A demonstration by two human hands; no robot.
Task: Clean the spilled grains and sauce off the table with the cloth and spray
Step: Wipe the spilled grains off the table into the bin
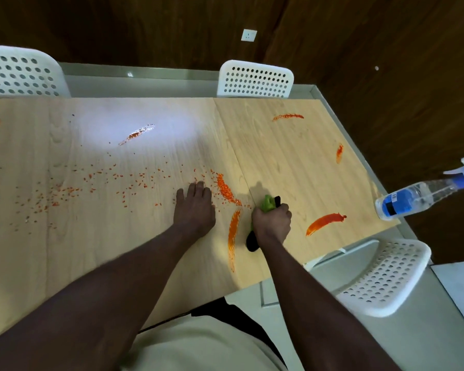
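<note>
- The right hand (272, 219) is fisted tight round a bunched cloth (268, 204), green at the knuckle end and black below the wrist, and presses it onto the tabletop (145, 250).
- The left hand (196, 207) lies flat with straight fingers and holds nothing. Its fingertips are at the edge of the grains (224, 188).
- A sweep to the left would likely drag the cloth through the long sauce streak (233, 236) just beside it, smearing sauce into the grain heap.
- A hard push could flick loose grains off the near edge.
- The spray bottle (418, 195) lies on its side at the right edge with its nozzle past the rim, so a knock might roll it off.
- The grains are small and orange-red, heaped by the left hand and thinly scattered further left.
- The other sauce streaks are brushy and orange, well apart from each other.
</note>
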